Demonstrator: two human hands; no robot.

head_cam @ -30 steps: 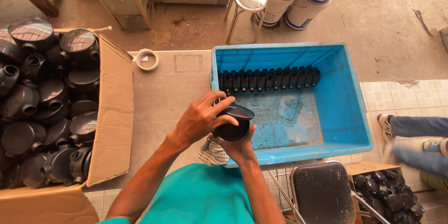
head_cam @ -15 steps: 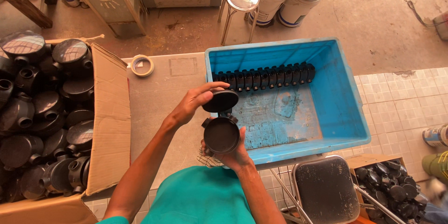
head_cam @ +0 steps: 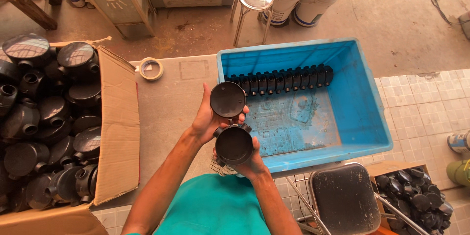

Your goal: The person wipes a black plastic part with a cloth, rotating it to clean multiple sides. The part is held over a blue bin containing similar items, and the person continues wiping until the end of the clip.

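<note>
While we stand at the blue plastic crate, our left hand pinches the round black plastic lid just above the black round junction box, which our right hand cups from below, mouth facing up.

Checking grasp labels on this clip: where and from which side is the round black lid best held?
By its thin rim, from the left side. The round black lid is a flat disc held upright facing the camera, and the left hand already pinches its edge there; the black box sits just below it.
</note>
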